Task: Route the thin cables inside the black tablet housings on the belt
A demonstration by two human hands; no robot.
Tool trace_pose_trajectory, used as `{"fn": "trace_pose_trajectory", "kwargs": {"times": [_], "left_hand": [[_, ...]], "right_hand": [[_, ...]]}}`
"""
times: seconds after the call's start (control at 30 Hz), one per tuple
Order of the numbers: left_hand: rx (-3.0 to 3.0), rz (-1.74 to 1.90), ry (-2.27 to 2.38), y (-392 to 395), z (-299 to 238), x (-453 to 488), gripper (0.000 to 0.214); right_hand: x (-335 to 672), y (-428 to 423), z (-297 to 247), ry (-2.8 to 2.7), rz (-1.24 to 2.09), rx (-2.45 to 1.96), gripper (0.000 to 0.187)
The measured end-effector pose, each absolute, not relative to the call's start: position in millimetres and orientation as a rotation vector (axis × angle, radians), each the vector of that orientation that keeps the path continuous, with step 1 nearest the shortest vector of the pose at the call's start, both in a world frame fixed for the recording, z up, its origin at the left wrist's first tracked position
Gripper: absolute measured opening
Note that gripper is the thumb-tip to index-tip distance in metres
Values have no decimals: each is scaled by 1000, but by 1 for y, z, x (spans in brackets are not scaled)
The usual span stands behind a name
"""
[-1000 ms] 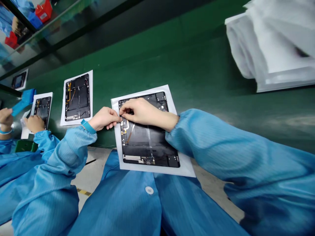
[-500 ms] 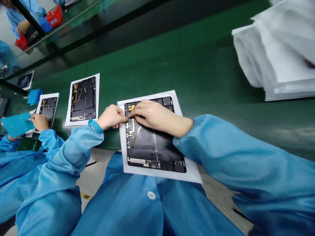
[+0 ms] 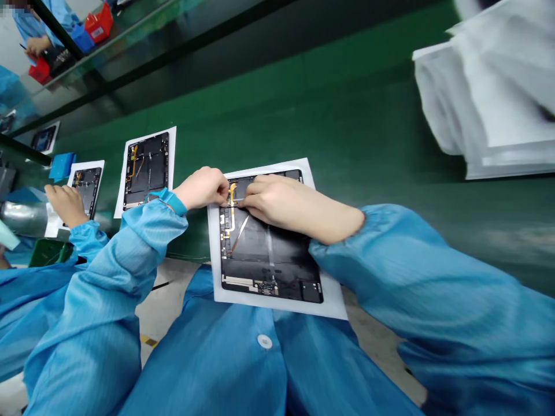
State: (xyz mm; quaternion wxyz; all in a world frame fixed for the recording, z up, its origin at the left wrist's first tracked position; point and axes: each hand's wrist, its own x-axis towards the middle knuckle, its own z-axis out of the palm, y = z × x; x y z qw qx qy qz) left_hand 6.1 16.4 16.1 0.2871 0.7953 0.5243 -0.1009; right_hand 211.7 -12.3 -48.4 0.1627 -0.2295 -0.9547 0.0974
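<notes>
An open black tablet chassis [image 3: 269,254] lies on a white sheet [image 3: 333,294] at the near edge of the green belt [image 3: 338,115]. My left hand [image 3: 202,188] is curled at the chassis's top left corner, fingertips pinched at an orange flex cable [image 3: 233,205]. My right hand [image 3: 281,202] lies across the upper part of the chassis, its fingers pinched together on the same small part near the cable. What sits between the fingertips is too small to name. Both of my arms are in blue sleeves.
A second chassis on a white sheet [image 3: 147,167] lies to the left, a third [image 3: 87,185] beyond it under a co-worker's hand [image 3: 65,202]. White foam sheets [image 3: 489,98] are stacked at the right. Red and blue bins [image 3: 93,26] stand on the far shelf.
My left hand has moved up from the sheet's left edge to the chassis's top left corner. My right hand's fingers slid a little along the top. The co-worker's blue sheet has left the view.
</notes>
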Motion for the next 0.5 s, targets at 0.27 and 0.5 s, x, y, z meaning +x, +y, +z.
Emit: {"fn": "trace_pose_trajectory", "kwargs": {"times": [0.27,0.5], "left_hand": [[2113,-277,1340,20,11,11,9],[2302,-486,1447,9,22,19,11]], "right_hand": [[216,-14,-49,-2672,303,-763,26],[214,-20,-36,-2740,159,-805,29]]}}
